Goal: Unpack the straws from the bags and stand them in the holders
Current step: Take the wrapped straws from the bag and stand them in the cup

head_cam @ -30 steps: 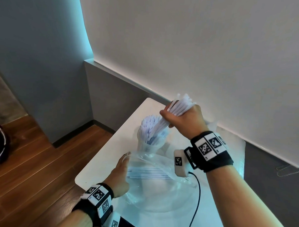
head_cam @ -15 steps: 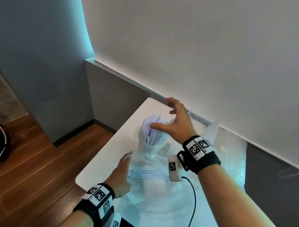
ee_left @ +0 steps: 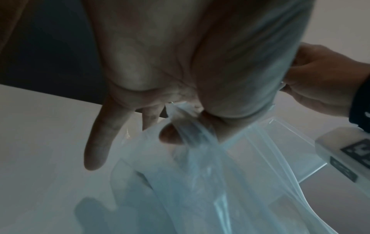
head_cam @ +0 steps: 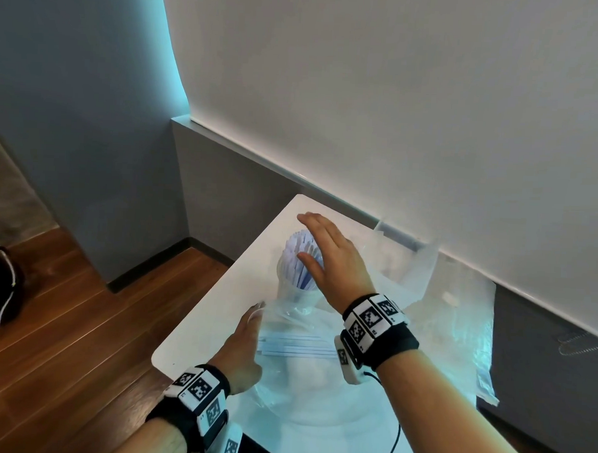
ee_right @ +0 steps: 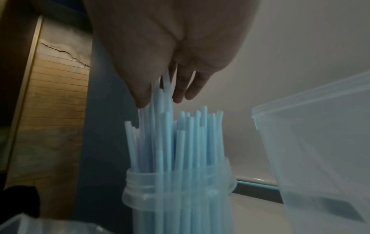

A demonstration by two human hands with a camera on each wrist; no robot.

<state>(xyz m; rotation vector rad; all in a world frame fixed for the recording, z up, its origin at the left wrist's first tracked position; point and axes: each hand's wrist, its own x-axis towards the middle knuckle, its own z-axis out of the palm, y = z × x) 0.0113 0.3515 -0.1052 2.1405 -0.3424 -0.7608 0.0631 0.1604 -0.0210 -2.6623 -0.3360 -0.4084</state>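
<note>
**Straws, holder and bags on white table: current state**

Item 1. Clear plastic holder (head_cam: 296,296), a threaded-neck jar, upright on the white table (head_cam: 219,291) near its far left corner. Contents: a bundle of pale blue straws (ee_right: 176,142) standing on end, tops fanned out and uneven in height.

Item 2. Right hand (head_cam: 334,258), palm down over the tops of the standing straws. Fingers straight and slightly spread; in the right wrist view the fingertips (ee_right: 143,101) touch the tallest straws. Nothing is gripped.

Item 3. Left hand (head_cam: 242,350), at the near left part of the table. Thumb and a curled finger pinch a gathered fold of the clear plastic bag (ee_left: 200,182); the remaining fingers extend straight toward the table.

Item 4. Clear plastic bag, flat on the table in front of the holder, with a few blue straws (head_cam: 292,344) lying on their sides within it.

Item 5. Second clear bag (head_cam: 458,319), crumpled, right of the holder against the wall; contents cannot be made out.
</note>
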